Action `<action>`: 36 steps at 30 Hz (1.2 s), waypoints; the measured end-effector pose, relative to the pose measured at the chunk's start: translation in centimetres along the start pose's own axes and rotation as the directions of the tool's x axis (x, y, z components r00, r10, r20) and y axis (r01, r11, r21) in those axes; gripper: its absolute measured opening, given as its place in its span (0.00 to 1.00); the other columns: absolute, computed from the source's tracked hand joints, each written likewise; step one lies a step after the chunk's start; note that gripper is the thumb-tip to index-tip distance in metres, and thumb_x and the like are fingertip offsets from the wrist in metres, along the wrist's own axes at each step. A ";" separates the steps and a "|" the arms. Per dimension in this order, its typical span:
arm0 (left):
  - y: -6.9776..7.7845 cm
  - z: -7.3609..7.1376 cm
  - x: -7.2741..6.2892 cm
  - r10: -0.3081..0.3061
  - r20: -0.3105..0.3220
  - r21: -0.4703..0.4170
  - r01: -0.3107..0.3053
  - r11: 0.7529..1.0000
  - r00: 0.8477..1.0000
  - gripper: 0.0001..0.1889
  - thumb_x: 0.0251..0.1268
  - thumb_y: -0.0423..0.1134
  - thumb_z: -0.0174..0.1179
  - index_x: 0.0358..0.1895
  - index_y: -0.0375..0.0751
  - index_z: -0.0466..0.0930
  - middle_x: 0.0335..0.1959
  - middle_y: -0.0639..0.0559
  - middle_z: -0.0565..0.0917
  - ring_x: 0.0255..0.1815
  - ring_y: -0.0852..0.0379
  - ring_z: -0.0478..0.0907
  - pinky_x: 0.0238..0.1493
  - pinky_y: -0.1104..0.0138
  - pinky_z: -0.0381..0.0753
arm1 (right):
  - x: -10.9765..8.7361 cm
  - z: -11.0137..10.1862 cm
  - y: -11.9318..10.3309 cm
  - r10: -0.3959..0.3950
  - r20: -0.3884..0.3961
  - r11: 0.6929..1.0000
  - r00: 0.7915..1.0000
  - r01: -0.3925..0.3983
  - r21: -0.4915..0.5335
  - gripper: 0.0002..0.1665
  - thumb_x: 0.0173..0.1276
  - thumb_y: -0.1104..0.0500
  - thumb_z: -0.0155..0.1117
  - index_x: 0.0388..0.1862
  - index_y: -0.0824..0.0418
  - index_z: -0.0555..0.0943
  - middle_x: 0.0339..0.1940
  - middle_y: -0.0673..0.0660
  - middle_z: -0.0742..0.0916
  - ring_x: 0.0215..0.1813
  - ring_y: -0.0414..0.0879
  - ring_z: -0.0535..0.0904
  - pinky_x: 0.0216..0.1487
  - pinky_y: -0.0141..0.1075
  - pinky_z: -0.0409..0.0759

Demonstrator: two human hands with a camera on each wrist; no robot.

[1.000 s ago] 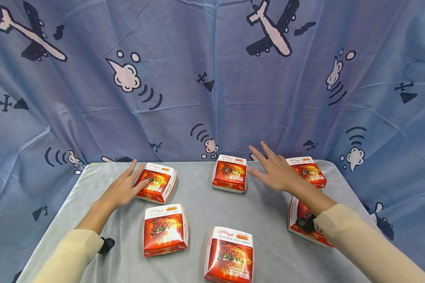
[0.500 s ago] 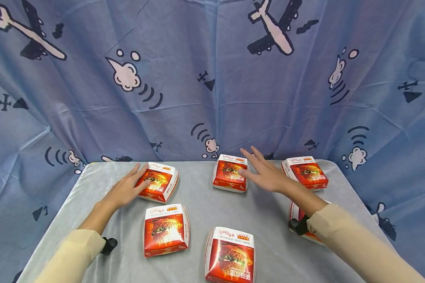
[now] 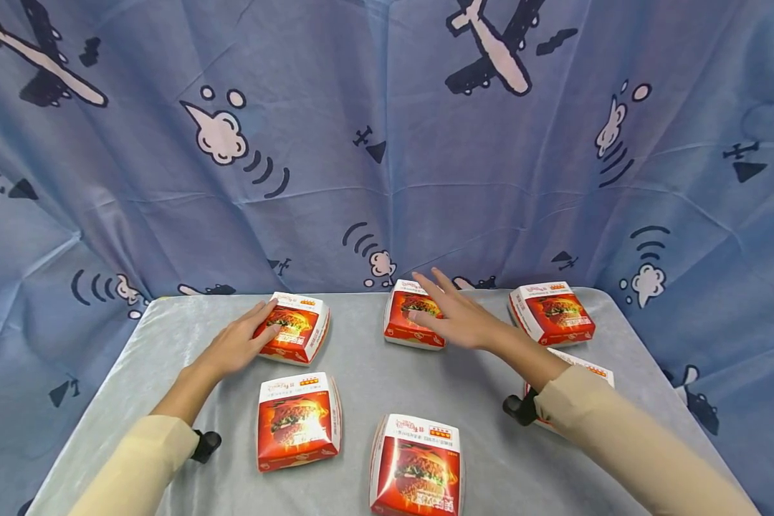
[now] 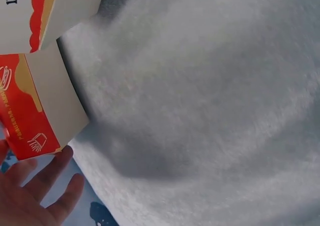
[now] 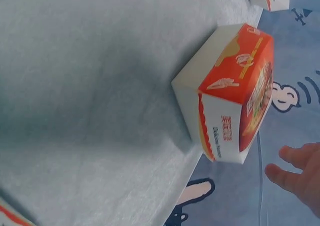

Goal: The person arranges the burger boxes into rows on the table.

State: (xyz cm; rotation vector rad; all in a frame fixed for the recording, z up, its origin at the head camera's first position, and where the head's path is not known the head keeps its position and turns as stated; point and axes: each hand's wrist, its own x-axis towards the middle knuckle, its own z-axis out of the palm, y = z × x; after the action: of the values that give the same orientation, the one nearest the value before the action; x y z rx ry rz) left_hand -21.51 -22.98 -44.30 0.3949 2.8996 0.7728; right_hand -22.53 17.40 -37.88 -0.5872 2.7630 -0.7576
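Note:
Red and white paper burger boxes with a burger picture on the lid lie on the table. My left hand point(image 3: 235, 347) is at the left side of the back-left burger box point(image 3: 297, 326), thumb along its near side. Its fingertips meet the box's corner in the left wrist view, where the box's red side point(image 4: 27, 113) shows. My right hand point(image 3: 458, 319), fingers spread, is over the right part of the back-middle burger box point(image 3: 403, 319). In the right wrist view its fingertips point(image 5: 282, 176) are apart from that box.
More burger boxes stand at the back right point(image 3: 557, 315), front left point(image 3: 297, 423) and front middle point(image 3: 416, 469). Another box point(image 3: 587, 363) is partly hidden under the right forearm. A grey cloth covers the table point(image 3: 355, 387); a blue patterned curtain point(image 3: 322, 143) hangs behind.
My right hand has moved left from beside the back-middle box to over its right part. My left hand has shifted slightly right, and the back-left box has slid slightly right with it.

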 end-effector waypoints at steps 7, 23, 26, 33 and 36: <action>0.4 0.1 0.2 0.014 0.012 -0.004 -0.014 1.000 1.000 0.35 0.78 0.54 0.46 0.79 0.41 0.52 0.77 0.36 0.57 0.75 0.33 0.57 0.68 0.37 0.58 | 0.6 0.7 -1.1 -0.029 0.013 1.000 0.999 0.029 0.011 0.45 0.74 0.37 0.52 0.83 0.46 0.48 0.82 0.62 0.47 0.74 0.73 0.59 0.65 0.73 0.55; 1.8 -0.7 0.3 0.003 0.050 -0.027 -0.002 1.000 0.999 0.35 0.75 0.49 0.54 0.77 0.33 0.57 0.73 0.30 0.64 0.73 0.33 0.60 0.68 0.40 0.62 | 2.2 1.8 -3.8 -0.034 0.092 0.995 0.995 0.025 0.097 0.44 0.74 0.38 0.51 0.83 0.46 0.49 0.82 0.62 0.48 0.81 0.59 0.44 0.71 0.67 0.53; 1.8 -0.8 0.3 0.009 0.049 -0.031 -0.007 0.999 0.999 0.34 0.75 0.47 0.54 0.76 0.32 0.58 0.72 0.30 0.64 0.73 0.33 0.60 0.68 0.40 0.61 | 2.4 2.1 -4.1 -0.046 0.093 0.995 0.995 0.038 0.092 0.43 0.75 0.39 0.51 0.82 0.49 0.51 0.82 0.64 0.50 0.81 0.60 0.46 0.71 0.66 0.53; 2.1 -0.9 0.1 0.036 0.034 -0.046 -0.034 0.998 0.999 0.32 0.76 0.44 0.54 0.75 0.29 0.59 0.72 0.30 0.65 0.73 0.32 0.60 0.68 0.39 0.60 | 2.7 3.2 -4.9 -0.056 0.136 0.996 0.989 0.045 0.079 0.43 0.74 0.40 0.51 0.82 0.51 0.53 0.81 0.65 0.52 0.81 0.60 0.47 0.73 0.63 0.52; 2.2 -0.9 0.1 0.058 0.026 -0.045 -0.056 0.997 0.998 0.31 0.75 0.42 0.54 0.74 0.29 0.60 0.71 0.30 0.66 0.72 0.32 0.61 0.68 0.39 0.61 | 2.8 3.6 -5.2 -0.069 0.146 0.995 0.987 0.059 0.076 0.42 0.74 0.40 0.52 0.82 0.52 0.54 0.81 0.64 0.54 0.81 0.58 0.48 0.74 0.61 0.53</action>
State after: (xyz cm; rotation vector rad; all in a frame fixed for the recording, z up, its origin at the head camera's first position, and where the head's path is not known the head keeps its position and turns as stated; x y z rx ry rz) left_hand -21.27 -21.49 -42.42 0.4815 2.8523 0.8316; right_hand -22.29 10.49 -38.46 -0.6914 2.5812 -0.7891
